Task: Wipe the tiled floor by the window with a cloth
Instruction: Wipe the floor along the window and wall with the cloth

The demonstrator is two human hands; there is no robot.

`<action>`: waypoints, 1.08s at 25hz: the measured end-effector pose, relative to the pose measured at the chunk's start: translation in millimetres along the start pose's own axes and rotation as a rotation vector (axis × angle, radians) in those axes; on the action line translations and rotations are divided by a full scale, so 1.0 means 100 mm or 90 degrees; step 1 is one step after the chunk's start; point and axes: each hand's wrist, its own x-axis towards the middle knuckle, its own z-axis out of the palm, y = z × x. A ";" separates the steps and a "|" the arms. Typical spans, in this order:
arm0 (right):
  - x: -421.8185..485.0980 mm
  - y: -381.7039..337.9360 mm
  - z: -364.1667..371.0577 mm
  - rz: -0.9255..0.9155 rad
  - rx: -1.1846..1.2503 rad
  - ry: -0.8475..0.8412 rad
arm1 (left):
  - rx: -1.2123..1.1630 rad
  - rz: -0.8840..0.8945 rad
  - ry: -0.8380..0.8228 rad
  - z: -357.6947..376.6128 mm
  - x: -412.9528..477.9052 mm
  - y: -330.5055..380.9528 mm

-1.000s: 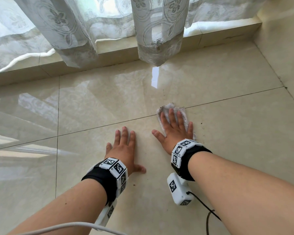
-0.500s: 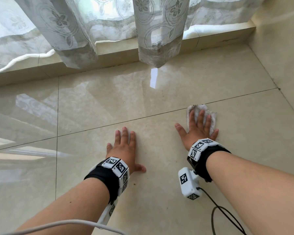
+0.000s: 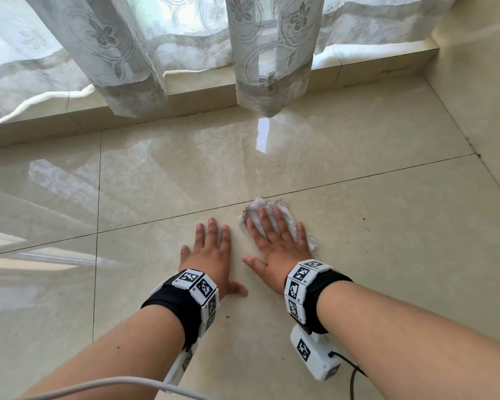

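The right hand's fingers (image 3: 264, 223) lay straight and slightly spread, pressed flat on a crumpled white cloth (image 3: 273, 205), gripping nothing; the cloth showed beyond the fingertips and along the little-finger side, with its far edge touching a grout line (image 3: 156, 222) of the tiled floor (image 3: 373, 269). The right hand (image 3: 274, 249) covered the middle of the cloth, its thumb stretched out toward the other hand and resting on bare tile. Just beside that thumb, the left hand's fingers (image 3: 212, 230) were also straight and close together, flat on the tile with nothing under them or in them, and the left hand (image 3: 210, 255) had its thumb splayed back toward the wrist. The two hands were near each other but not touching. Behind each hand a black wristband carried white blocks with black square markers, one on the left wrist (image 3: 198, 287) and one on the right (image 3: 300, 281). Under the right forearm hung a white marked box (image 3: 312, 353) with a dark cable (image 3: 355, 376) leaving it, and a white cable (image 3: 98, 385) crossed below the left forearm. Well beyond the fingertips, the glossy tiles reflected light up to a low beige ledge (image 3: 358, 73), over which patterned white lace curtains (image 3: 272, 53) hung, one fold reaching down to the floor. Small dark specks dotted the tile to the little-finger side of the cloth.
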 end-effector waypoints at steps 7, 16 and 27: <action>0.16 -0.13 -0.05 -0.031 -0.020 -0.006 | -0.010 0.005 -0.010 0.02 -0.05 -0.04; 0.36 -0.15 -0.15 -0.023 -0.012 0.002 | -0.004 -0.009 -0.030 0.06 -0.12 0.00; 0.49 0.08 -0.44 0.104 0.084 0.027 | -0.014 0.009 -0.050 -0.04 -0.14 0.15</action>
